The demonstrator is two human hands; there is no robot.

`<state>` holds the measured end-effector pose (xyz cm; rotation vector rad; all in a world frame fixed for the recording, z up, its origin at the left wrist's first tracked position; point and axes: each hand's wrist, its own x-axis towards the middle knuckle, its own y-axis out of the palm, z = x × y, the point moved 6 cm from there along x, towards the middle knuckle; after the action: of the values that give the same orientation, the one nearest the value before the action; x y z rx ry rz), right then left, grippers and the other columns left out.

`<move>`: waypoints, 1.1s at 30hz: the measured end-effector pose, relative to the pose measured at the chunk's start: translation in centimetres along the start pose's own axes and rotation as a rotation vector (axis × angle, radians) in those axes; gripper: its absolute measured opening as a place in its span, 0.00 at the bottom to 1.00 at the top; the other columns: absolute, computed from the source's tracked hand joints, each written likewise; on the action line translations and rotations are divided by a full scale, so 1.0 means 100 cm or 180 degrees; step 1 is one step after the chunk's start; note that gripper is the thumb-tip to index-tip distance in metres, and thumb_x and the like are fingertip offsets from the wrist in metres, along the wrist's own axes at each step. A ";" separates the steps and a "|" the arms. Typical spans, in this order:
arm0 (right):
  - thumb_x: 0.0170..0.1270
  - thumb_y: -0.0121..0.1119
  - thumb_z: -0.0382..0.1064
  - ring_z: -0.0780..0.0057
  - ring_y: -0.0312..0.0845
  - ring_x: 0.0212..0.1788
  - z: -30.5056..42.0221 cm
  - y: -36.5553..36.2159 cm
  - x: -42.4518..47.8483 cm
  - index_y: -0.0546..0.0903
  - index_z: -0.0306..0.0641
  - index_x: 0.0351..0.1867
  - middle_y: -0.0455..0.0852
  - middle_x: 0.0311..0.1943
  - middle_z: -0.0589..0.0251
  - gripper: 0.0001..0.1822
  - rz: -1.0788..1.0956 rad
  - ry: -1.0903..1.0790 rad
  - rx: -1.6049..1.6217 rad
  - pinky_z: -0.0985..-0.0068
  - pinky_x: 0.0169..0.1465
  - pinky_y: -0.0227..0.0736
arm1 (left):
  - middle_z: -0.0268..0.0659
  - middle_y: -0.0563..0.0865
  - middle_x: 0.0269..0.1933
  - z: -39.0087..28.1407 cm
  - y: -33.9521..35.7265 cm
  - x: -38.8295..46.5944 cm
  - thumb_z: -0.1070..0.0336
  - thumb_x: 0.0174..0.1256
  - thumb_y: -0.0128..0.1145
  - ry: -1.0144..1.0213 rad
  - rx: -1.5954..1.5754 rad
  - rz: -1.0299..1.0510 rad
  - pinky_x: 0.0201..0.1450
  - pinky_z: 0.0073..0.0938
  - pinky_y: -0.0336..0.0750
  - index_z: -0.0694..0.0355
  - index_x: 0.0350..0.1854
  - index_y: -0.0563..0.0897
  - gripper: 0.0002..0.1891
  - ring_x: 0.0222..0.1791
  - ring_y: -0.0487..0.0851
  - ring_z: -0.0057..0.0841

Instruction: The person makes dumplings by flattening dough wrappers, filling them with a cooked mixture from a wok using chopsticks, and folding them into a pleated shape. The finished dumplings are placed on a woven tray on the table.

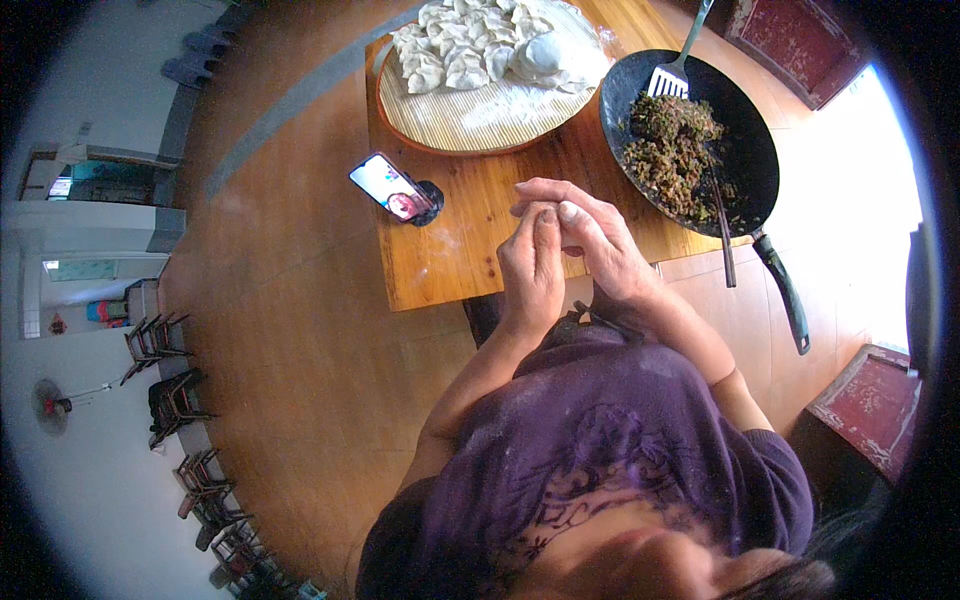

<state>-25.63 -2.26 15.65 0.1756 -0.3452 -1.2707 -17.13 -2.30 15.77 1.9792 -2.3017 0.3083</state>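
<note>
My left hand [534,262] and my right hand [611,247] meet above the near edge of the wooden table [457,259]. Their fingertips and thumbs are pressed together, and whatever may lie between them is hidden. Beyond them, a round woven tray [465,124] carries rows of folded dumplings [465,45], a stack of round dough wrappers [541,54] and scattered white flour. To the right stands a black frying pan [750,150] with chopped filling [671,146] in it. A slotted spatula [670,79] and a pair of chopsticks [724,240] rest in the pan.
A lit smartphone [386,184] leans on a round dark stand [429,204] at the table's left. The pan's handle [784,296] juts past the table edge towards me. Worn red wooden furniture [870,405] stands at the right. Several chairs [180,409] line the far left wall.
</note>
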 end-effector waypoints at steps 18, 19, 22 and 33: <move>0.64 0.33 0.37 0.61 0.75 0.48 -0.012 0.006 -0.002 0.73 0.30 0.47 0.78 0.42 0.50 0.19 0.0086 -0.0615 -0.0962 0.70 0.55 0.66 | 0.40 0.74 0.23 0.014 -0.003 -0.019 0.64 0.71 0.35 0.0409 0.0836 -0.0587 0.26 0.27 0.66 0.67 0.32 0.72 0.15 0.24 0.73 0.23; 0.65 0.33 0.37 0.64 0.75 0.46 -0.017 0.006 -0.001 0.73 0.30 0.47 0.78 0.41 0.52 0.18 0.0074 -0.0530 -0.0710 0.71 0.53 0.67 | 0.39 0.74 0.24 0.014 -0.004 -0.019 0.62 0.71 0.35 0.0457 0.0766 -0.0610 0.27 0.27 0.67 0.67 0.32 0.73 0.15 0.25 0.73 0.23; 0.66 0.33 0.38 0.74 0.75 0.39 -0.035 0.003 0.000 0.72 0.33 0.49 0.78 0.37 0.58 0.17 -0.0029 -0.0123 -0.0200 0.76 0.47 0.70 | 0.38 0.76 0.27 0.024 -0.004 -0.015 0.57 0.72 0.34 0.0281 0.0374 -0.0588 0.30 0.27 0.68 0.66 0.33 0.74 0.19 0.28 0.74 0.23; 0.70 0.41 0.45 0.74 0.71 0.48 -0.038 -0.022 0.007 0.63 0.35 0.61 0.75 0.49 0.56 0.23 -0.0537 -0.0074 -0.0422 0.77 0.51 0.67 | 0.37 0.82 0.36 0.080 -0.016 0.000 0.36 0.67 0.25 -0.1580 -0.2485 0.0315 0.35 0.25 0.72 0.61 0.44 0.75 0.33 0.32 0.79 0.27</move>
<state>-26.10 -3.78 11.55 0.0780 -0.2692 -1.4584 -15.06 -4.23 8.08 1.6277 -2.2276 -1.0244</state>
